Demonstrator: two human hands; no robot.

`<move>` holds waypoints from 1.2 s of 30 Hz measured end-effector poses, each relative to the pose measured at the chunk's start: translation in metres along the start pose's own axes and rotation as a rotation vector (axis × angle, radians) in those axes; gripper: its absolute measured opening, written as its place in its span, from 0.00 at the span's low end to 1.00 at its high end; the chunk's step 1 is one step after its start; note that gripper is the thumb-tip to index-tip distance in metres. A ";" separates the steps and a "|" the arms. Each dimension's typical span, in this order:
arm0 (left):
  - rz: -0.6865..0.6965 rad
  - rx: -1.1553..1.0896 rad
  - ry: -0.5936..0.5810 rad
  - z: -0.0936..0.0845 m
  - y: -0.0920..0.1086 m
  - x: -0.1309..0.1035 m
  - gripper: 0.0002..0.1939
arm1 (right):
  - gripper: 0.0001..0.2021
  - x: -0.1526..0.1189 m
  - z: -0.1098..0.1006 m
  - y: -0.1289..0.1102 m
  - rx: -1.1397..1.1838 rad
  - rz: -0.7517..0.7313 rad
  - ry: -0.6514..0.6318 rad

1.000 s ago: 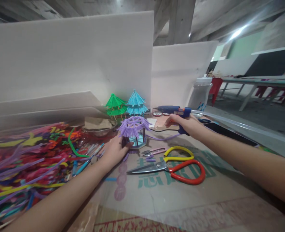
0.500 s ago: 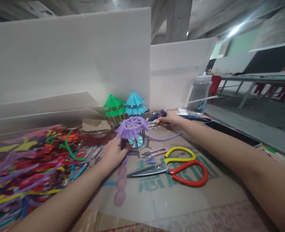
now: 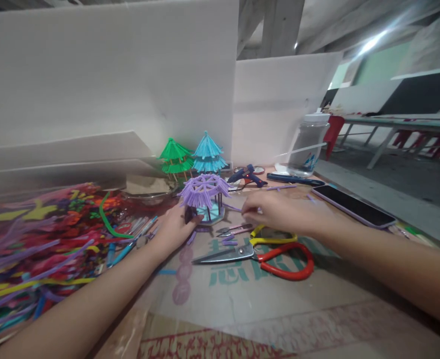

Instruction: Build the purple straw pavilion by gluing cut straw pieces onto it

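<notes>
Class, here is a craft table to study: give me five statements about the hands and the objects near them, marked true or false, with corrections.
1. The left hand holds the purple-roofed model pavilion. True.
2. The right hand grips the glue gun. False: the glue gun lies beyond it, out of its grasp.
3. The green-roofed pavilion stands left of the blue-roofed pavilion. True.
4. Both handles of the scissors are red. False: one is yellow.
5. A smartphone lies right of the scissors. True.

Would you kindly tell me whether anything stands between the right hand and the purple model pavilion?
Nothing visible blocks the way; only a thin purple strip shows in the gap between the right hand and the purple model pavilion.
</notes>
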State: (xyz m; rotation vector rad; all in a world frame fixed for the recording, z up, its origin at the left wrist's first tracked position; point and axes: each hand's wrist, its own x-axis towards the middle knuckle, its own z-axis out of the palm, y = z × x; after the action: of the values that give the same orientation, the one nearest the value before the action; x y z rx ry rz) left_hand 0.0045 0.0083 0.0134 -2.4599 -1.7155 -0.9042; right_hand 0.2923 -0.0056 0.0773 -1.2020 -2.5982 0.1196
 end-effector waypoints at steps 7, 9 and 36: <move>0.060 -0.028 0.036 0.000 0.001 0.001 0.13 | 0.03 0.003 0.025 -0.040 0.067 -0.093 -0.135; 0.055 -0.016 0.031 0.000 0.001 0.001 0.14 | 0.04 0.004 0.028 -0.040 0.030 -0.169 -0.132; 0.162 0.083 0.027 -0.001 0.005 0.000 0.23 | 0.09 0.007 0.045 -0.043 1.495 0.477 0.173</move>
State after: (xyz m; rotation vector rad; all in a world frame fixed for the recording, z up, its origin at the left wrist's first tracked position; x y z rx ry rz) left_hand 0.0082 0.0056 0.0157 -2.4766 -1.4878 -0.8286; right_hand 0.2439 -0.0261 0.0443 -0.9843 -1.2560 1.5664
